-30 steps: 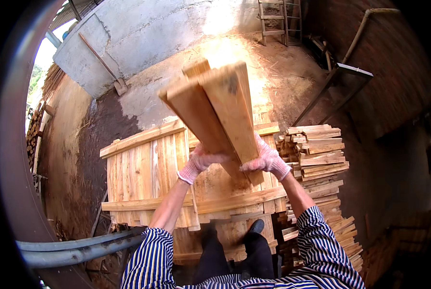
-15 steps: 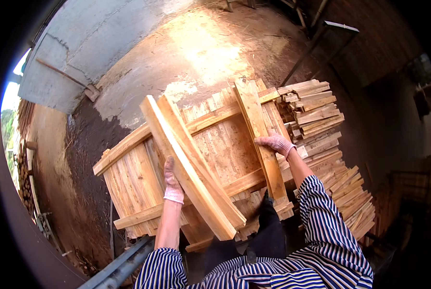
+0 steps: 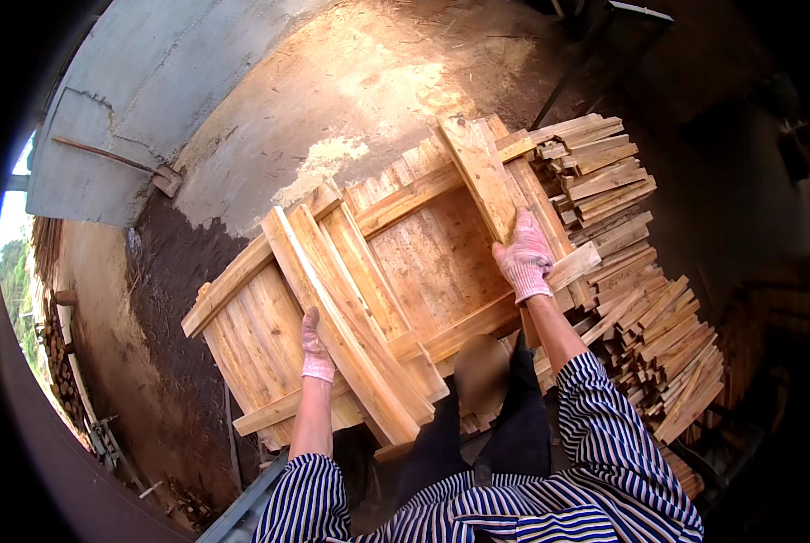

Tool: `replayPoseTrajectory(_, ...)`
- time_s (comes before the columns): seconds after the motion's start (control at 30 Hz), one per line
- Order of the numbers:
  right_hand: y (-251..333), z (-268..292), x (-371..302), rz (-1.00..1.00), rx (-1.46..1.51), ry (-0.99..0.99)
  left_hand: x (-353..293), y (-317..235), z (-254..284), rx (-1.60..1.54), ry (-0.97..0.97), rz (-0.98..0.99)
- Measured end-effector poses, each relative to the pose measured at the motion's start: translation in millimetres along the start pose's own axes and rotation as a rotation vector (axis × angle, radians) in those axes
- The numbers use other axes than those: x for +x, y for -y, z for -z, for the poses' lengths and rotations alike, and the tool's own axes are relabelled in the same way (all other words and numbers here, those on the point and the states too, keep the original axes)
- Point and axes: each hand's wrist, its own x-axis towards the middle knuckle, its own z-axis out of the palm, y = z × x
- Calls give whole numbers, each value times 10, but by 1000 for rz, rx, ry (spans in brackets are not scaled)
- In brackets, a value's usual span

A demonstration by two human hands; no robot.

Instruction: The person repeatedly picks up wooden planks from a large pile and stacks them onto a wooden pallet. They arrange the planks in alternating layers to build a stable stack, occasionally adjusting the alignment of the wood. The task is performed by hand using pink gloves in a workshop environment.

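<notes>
My left hand (image 3: pixel 315 351), in a light pinkish glove, is closed at the outer edge of a long pale wooden board (image 3: pixel 333 321); its fingers are partly hidden. More boards lie side by side just right of that one, slanting across the rails. My right hand (image 3: pixel 525 257), gloved alike, is closed round the near end of a wooden plank (image 3: pixel 477 172). Another plank (image 3: pixel 543 217) runs close along its right side. Beneath them is a layer of fitted boards (image 3: pixel 432 262) with two cross rails, the far rail (image 3: pixel 414 201) and the near rail (image 3: pixel 468 328).
A long pile of cut wood strips (image 3: pixel 604 190) stands on the right. Ahead is a dirt floor (image 3: pixel 269 127) with sawdust and a grey slab (image 3: pixel 142 81). A long-handled tool (image 3: pixel 120 158) leans at the left. A blue metal beam (image 3: pixel 251 507) lies low by my left arm.
The boards at my left hand have come down and spread apart across the rails. My right hand has shifted slightly up, to the near end of its plank.
</notes>
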Motion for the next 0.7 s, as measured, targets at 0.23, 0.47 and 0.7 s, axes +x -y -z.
replayPoseTrajectory(0.23, 845, -1021, -794, 228, 261, 339, 49, -78, 309, -133, 138, 82)
replayPoseTrajectory(0.47, 614, -1192, -937, 386, -97, 85, 68, -35, 401, -134, 123, 91)
replayPoseTrajectory(0.7, -618, -302, 269, 190, 176, -143, 147, 40, 237, -245, 144, 122)
